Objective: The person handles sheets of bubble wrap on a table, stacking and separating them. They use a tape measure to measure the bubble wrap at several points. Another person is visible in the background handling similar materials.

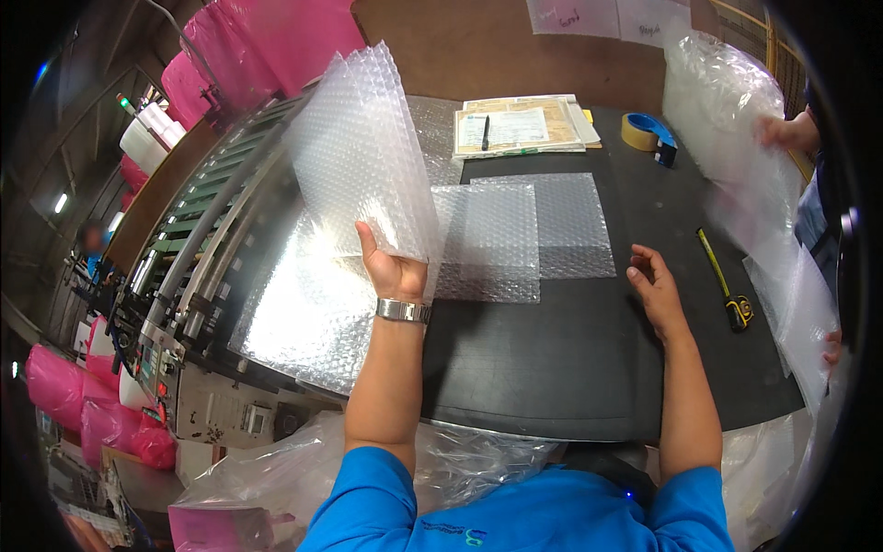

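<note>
My left hand [394, 271], with a metal watch [402, 310] on its wrist, grips a stack of clear bubble wrap bags [359, 156] by the lower end. The stack stands tilted upward, and most of my fingers are hidden behind it. Over the black table my right hand [655, 287] hovers with fingers loosely apart and nothing in it. Between my hands lie two flat bubble wrap bags, a nearer one [487, 244] partly overlapping a farther one [575, 225].
Left stands a machine with rollers [198, 216], bubble wrap [303, 313] spread beside it. Papers with a pen [520, 127], a tape dispenser [648, 136] and a tape measure [736, 308] lie on the table [543, 368]. At right, another person's hand [789, 132] is at a large clear plastic bag [722, 92].
</note>
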Tool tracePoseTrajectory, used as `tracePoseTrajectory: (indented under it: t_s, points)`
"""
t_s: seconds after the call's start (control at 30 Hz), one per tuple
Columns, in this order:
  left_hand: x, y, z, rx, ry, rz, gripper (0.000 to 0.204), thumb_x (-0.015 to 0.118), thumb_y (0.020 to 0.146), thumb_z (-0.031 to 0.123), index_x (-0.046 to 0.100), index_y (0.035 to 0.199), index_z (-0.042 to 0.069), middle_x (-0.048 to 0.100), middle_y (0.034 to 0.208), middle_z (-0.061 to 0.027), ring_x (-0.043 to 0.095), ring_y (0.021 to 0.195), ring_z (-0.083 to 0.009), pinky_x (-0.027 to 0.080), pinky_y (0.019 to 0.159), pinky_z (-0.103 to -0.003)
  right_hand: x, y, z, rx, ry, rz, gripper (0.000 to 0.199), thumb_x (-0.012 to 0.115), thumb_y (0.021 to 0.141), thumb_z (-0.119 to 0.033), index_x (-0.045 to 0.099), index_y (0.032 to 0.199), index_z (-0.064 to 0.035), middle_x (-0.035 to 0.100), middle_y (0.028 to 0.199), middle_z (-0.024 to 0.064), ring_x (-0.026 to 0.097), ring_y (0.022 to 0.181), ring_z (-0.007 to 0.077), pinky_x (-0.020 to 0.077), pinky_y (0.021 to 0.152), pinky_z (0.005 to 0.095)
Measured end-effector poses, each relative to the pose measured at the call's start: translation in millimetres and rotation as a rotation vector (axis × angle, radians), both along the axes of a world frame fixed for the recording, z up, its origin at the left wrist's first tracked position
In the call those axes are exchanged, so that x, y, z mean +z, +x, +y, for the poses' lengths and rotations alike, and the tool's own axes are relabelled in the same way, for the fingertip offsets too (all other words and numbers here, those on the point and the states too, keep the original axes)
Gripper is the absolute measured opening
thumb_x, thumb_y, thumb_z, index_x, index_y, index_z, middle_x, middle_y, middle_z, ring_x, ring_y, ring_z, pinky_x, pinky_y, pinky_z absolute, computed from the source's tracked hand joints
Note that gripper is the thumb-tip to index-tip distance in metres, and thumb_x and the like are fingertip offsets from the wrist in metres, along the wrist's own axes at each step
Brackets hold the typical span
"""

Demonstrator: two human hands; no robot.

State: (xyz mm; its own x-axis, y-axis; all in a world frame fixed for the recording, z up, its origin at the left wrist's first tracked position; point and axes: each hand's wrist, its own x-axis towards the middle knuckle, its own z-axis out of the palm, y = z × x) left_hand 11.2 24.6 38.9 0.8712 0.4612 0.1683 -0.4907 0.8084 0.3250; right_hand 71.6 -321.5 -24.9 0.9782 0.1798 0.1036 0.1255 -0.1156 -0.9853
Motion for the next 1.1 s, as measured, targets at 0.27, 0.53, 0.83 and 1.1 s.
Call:
tracePoseTrajectory:
  t_s: [0.27,0.53,0.83,1.1]
  points:
    - [-11,4,5,0.014,0.047,-0.001,0.062,0.049,0.081,0.048,0.036,0.124,0.005,0.045,0.123,-0.0101,0.043,0.112,-0.0253,0.036,0.094,-0.040,10,-7,3,0.012,-0.037,-0.009,0.034,0.058,0.080,-0.014,0.050,0.113,-0.0097,0.049,0.113,0.0110,0.043,0.111,0.0204,0.0336,0.092,0.0308]
    - [-10,8,-13,0.079,0.274,0.122,0.061,0.049,0.082,0.046,0.037,0.122,0.003,0.045,0.121,-0.0142,0.044,0.110,-0.0269,0.036,0.095,-0.039,4,-1,0,0.056,0.052,-0.050,0.043,0.061,0.078,-0.024,0.048,0.115,-0.0067,0.049,0.111,0.0090,0.045,0.106,0.0190,0.0348,0.090,0.0300]
    - [-43,-2,-101,-0.138,1.018,0.286,0.057,0.065,0.076,0.025,0.038,0.118,-0.001,0.050,0.111,-0.0124,0.049,0.101,-0.0199,0.040,0.089,-0.035,22,-37,35,0.252,0.744,0.157,0.068,0.070,0.071,-0.024,0.034,0.125,-0.0023,0.044,0.120,0.0091,0.042,0.112,0.0218,0.0355,0.092,0.0375]
    - [-56,-1,-106,-0.044,1.109,0.069,0.072,0.067,0.072,0.038,0.033,0.122,0.000,0.047,0.115,-0.0125,0.044,0.109,-0.0214,0.036,0.092,-0.035,16,-32,27,0.269,0.766,0.208,0.061,0.065,0.074,-0.026,0.037,0.124,-0.0064,0.044,0.122,0.0061,0.040,0.114,0.0220,0.0309,0.097,0.0389]
